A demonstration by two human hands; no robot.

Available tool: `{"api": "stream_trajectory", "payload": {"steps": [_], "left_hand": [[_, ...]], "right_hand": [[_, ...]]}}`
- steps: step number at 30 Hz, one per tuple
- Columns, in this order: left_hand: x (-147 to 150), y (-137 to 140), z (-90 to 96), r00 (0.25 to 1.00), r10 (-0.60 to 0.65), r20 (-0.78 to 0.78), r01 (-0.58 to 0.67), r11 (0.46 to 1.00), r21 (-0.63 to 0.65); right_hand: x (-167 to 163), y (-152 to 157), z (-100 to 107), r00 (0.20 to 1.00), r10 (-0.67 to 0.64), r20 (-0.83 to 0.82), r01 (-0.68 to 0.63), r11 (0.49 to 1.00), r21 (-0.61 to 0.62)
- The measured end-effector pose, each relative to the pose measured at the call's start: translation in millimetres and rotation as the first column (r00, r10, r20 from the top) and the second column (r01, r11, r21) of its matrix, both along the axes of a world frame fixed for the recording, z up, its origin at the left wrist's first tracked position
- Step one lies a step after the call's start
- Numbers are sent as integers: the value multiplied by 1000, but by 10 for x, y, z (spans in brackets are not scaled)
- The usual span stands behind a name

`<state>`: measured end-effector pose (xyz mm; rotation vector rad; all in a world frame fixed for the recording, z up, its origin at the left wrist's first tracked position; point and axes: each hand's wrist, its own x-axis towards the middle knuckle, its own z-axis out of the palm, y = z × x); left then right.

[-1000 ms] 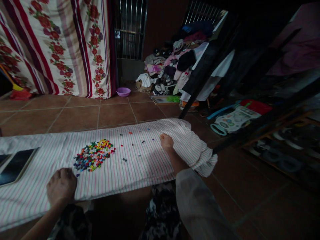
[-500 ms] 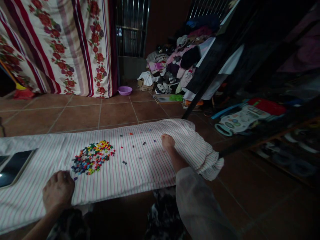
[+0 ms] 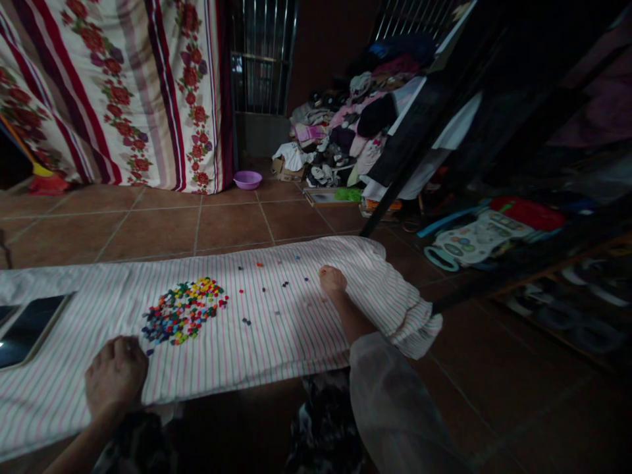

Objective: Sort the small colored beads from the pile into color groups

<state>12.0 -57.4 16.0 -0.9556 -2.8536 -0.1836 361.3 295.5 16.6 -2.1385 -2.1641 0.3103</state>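
A heap of small, bead-like coloured pieces (image 3: 185,313) lies on a striped cloth (image 3: 207,375) over a long low surface. My left hand (image 3: 116,372) rests on the cloth just left of and nearer me than the heap, its fingers curled in; whether they hold anything is hidden. A dark blue piece (image 3: 150,352) lies beside it. Farther right, my right hand (image 3: 334,280) is closed in a pinch low over the cloth. What its fingertips hold, if anything, is too small to make out. Several loose pieces (image 3: 285,284) are scattered between the heap and this hand.
At the left lies a dark-screened tablet (image 3: 32,332). The cloth bunches at its right end (image 3: 415,322), close to a dark slanting pole (image 3: 390,197). Beyond on the tiled floor are a purple basin (image 3: 247,180), a clothes pile (image 3: 345,125) and a toy panel (image 3: 484,230).
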Motion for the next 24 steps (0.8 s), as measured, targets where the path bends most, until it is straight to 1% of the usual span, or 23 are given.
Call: {"api": "stream_trajectory", "payload": {"steps": [4, 10, 14, 16, 18, 20, 21, 22, 23, 24], "left_hand": [[-4, -5, -25, 1000, -10, -23, 10, 1000, 14], [-12, -7, -27, 998, -4, -55, 4, 1000, -4], [-19, -10, -5, 1000, -15, -6, 15, 1000, -1], [-16, -11, 5, 1000, -15, 8, 15, 1000, 21], [-14, -13, 6, 1000, -8, 10, 8, 999, 37], [-14, -17, 0, 1000, -7, 6, 6, 999, 34], [-15, -20, -4, 1000, -8, 3, 8, 1000, 27], [-16, -23, -8, 1000, -9, 1, 9, 1000, 22], [-17, -28, -11, 1000, -11, -1, 11, 1000, 19], [-17, -32, -13, 1000, -12, -2, 12, 1000, 19]], "right_hand": [[-3, 14, -3, 1000, -10, -19, 10, 1000, -3], [2, 18, 26, 998, -6, -65, 4, 1000, -20], [59, -35, 100, 996, -12, -88, 10, 1000, -21], [86, -62, 181, 995, -14, -100, 13, 1000, -13], [99, -103, 326, 986, -21, -167, 26, 999, 30], [95, -205, 555, 945, -13, -326, 55, 991, 121], [91, -298, 698, 904, 9, -428, 74, 981, 178], [91, -428, 852, 845, 72, -530, 76, 965, 252], [97, -597, 1010, 765, 173, -620, 61, 939, 337], [113, -800, 1163, 679, 291, -674, 48, 898, 437]]}}
